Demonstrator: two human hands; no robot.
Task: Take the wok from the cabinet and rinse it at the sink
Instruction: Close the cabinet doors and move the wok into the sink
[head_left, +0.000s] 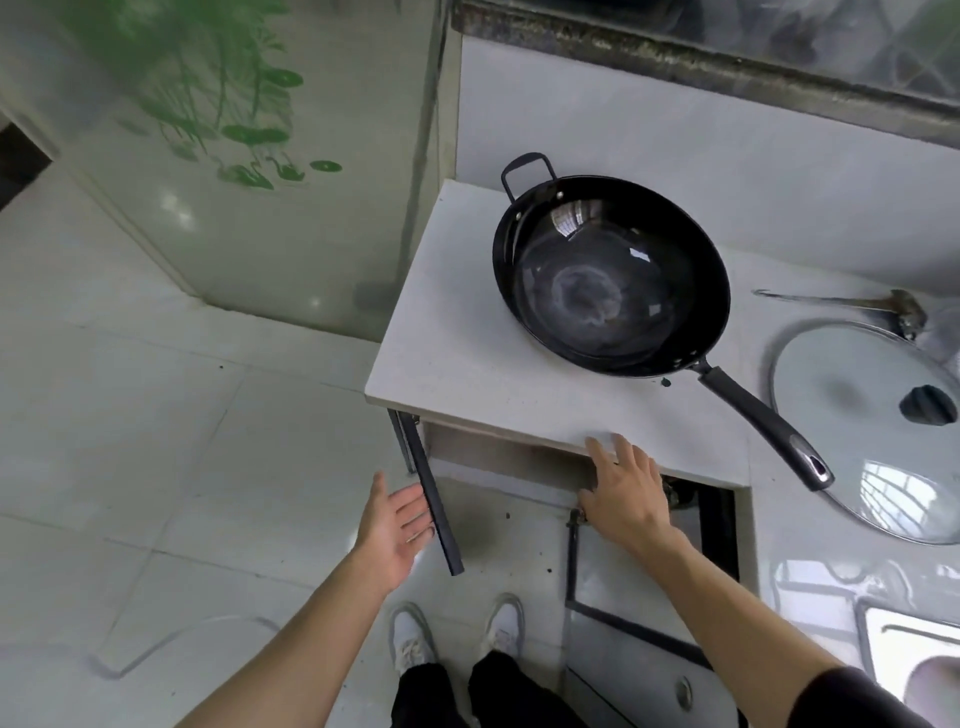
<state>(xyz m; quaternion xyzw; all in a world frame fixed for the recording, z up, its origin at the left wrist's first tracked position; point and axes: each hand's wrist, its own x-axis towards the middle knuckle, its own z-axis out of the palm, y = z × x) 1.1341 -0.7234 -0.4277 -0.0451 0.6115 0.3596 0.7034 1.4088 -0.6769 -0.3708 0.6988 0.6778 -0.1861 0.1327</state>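
Note:
A black wok (610, 275) with a long black handle and a small loop handle stands on the white counter (467, 353), empty. Below the counter the cabinet stands open, its dark-framed door (436, 499) swung out edge-on. My left hand (395, 525) is open, fingers straight, its fingertips against that door's edge. My right hand (626, 493) is open too, fingers spread over the counter's front edge above the cabinet opening. Neither hand holds anything. A corner of the steel sink (909, 660) shows at the lower right.
A glass lid (857, 431) with a black knob lies on the counter right of the wok's handle. A metal ladle (857, 304) lies behind it. A frosted glass panel with green plant print stands at left. White floor tiles and my white shoes are below.

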